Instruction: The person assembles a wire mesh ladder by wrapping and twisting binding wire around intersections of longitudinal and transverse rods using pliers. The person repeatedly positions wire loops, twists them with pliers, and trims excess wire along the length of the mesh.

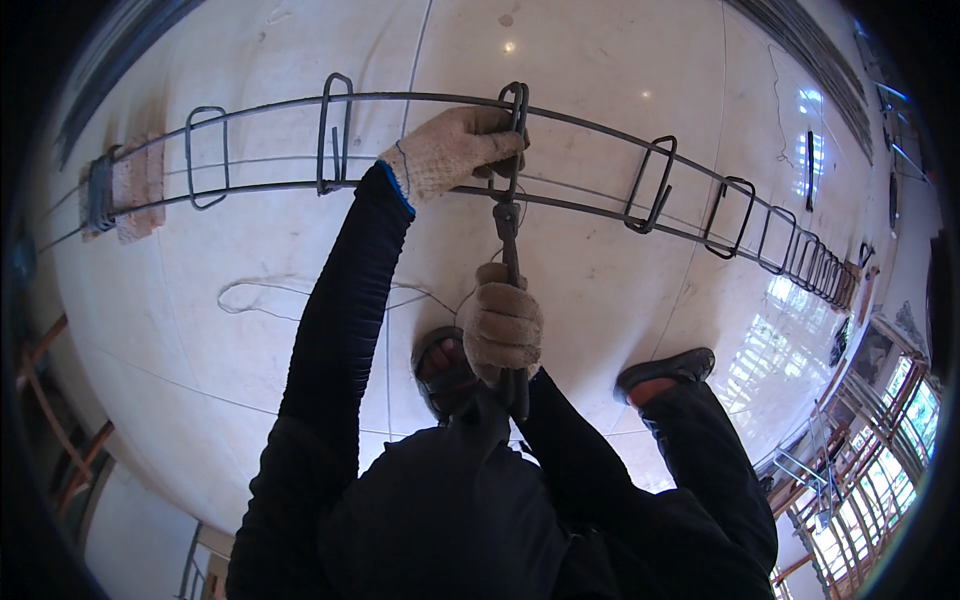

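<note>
Two long steel rebars (590, 208) run side by side across the floor ahead of me, with rectangular steel stirrups (207, 158) spaced along them. My left hand (450, 152), in a knitted work glove, is closed around a stirrup (517, 100) near the middle, its thumb pressed along the side. My gloved right hand (503, 325) is wrapped round the handles of dark metal pincers (508, 228). The pincers' jaws are up against the nearer rebar, right at the foot of that stirrup. Whether wire sits in the jaws is too small to tell.
A brick (140, 190) props the rebars' left end. Thin wire (265, 284) lies looped on the pale tiled floor, left of my sandalled foot (445, 365). More bars (815, 60) lie at the far right. Several stirrups (820, 268) bunch together near the right end.
</note>
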A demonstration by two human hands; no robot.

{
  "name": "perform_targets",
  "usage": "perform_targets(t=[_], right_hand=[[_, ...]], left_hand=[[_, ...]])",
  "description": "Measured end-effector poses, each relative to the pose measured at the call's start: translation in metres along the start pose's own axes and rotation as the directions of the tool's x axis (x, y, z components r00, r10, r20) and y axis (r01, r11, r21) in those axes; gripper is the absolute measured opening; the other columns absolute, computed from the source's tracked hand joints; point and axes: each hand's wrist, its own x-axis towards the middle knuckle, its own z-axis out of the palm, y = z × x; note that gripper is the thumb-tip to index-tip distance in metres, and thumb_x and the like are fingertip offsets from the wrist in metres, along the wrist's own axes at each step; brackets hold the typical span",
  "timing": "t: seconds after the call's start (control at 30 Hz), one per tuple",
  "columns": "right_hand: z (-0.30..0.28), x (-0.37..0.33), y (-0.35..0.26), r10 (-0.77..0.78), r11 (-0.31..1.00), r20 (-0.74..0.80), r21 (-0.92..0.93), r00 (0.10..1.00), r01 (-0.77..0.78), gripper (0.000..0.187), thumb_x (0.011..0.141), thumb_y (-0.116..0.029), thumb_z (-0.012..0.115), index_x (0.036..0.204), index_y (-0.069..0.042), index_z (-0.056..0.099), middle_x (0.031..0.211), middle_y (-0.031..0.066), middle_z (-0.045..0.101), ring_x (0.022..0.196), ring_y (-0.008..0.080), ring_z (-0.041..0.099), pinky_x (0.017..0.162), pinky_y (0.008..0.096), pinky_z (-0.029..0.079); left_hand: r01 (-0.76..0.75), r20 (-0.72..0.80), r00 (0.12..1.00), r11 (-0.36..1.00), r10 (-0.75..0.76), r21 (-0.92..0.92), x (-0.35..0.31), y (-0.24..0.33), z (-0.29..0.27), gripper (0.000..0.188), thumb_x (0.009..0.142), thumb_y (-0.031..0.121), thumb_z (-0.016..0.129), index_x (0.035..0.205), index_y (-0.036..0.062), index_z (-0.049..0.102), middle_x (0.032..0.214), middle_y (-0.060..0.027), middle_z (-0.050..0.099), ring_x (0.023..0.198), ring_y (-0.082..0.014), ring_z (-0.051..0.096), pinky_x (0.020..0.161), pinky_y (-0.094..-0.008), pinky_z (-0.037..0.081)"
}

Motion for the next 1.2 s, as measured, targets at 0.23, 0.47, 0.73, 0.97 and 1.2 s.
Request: perform_targets(t=[0.23, 0.47, 0.73, 0.97, 1.2], right_hand=[[0.063, -0.017, 0.011, -0.553, 0.479, -0.530, -0.834, 0.642, -0.276, 0.040, 0.094, 0.009, 0.051, 0.132, 0.003, 0.061, 0.123, 0.0175, 0.067, 0.099, 0.0280, 0.072, 0.083, 0.0438, 0.066], [0.086, -0.035, 0.000, -0.680, 0.184, -0.562, -0.752, 0.470, -0.633, 0.052, 0.086, 0.008, 0.054, 0.138, 0.011, 0.058, 0.139, 0.0246, 0.064, 0.126, 0.0394, 0.068, 0.111, 0.0579, 0.058], [0.125, -0.050, -0.008, -0.688, 0.170, -0.605, -0.670, 0.399, -0.723, 0.048, 0.090, 0.005, 0.053, 0.137, 0.008, 0.061, 0.131, 0.0193, 0.066, 0.120, 0.0336, 0.071, 0.107, 0.0490, 0.060], [0.208, -0.069, -0.021, -0.750, -0.052, -0.590, -0.398, 0.299, -0.916, 0.063, 0.080, 0.011, 0.045, 0.141, 0.009, 0.059, 0.143, 0.0186, 0.065, 0.126, 0.0305, 0.069, 0.109, 0.0445, 0.056], [0.315, -0.111, 0.009, -0.859, 0.040, -0.413, -0.641, 0.301, -0.766, 0.068, 0.077, 0.009, 0.048, 0.144, 0.008, 0.055, 0.141, 0.0190, 0.065, 0.131, 0.0338, 0.067, 0.113, 0.0465, 0.056]], left_hand=[[0.007, -0.030, 1.000, 1.000, -0.006, 0.016, -0.001, -0.001, 0.000, 0.039, 0.105, 0.034, 0.070, 0.123, -0.0013, 0.072, 0.103, -0.0074, 0.076, 0.094, -0.0156, 0.072, 0.090, -0.0314, 0.059], [-0.033, -0.020, 0.999, 0.978, 0.038, 0.207, 0.000, 0.009, 0.009, 0.041, 0.107, 0.038, 0.068, 0.120, -0.0002, 0.072, 0.098, -0.0035, 0.072, 0.087, -0.0137, 0.066, 0.082, -0.0306, 0.056], [0.080, 0.046, 0.996, 0.996, -0.078, -0.028, -0.002, 0.012, 0.002, 0.037, 0.109, 0.037, 0.066, 0.116, 0.0006, 0.071, 0.098, -0.0025, 0.070, 0.087, -0.0127, 0.067, 0.085, -0.0296, 0.056], [0.061, -0.283, 0.957, 0.909, 0.064, 0.412, -0.015, 0.023, 0.019, 0.034, 0.105, 0.034, 0.070, 0.108, 0.0002, 0.071, 0.086, -0.0082, 0.072, 0.082, -0.0226, 0.070, 0.078, -0.0334, 0.057], [-0.208, -0.386, 0.698, 0.687, 0.603, 0.696, -0.052, 0.022, 0.089, 0.030, 0.090, 0.028, 0.086, 0.105, 0.0043, 0.073, 0.081, -0.0111, 0.074, 0.081, -0.0345, 0.072, 0.080, -0.0475, 0.056]])
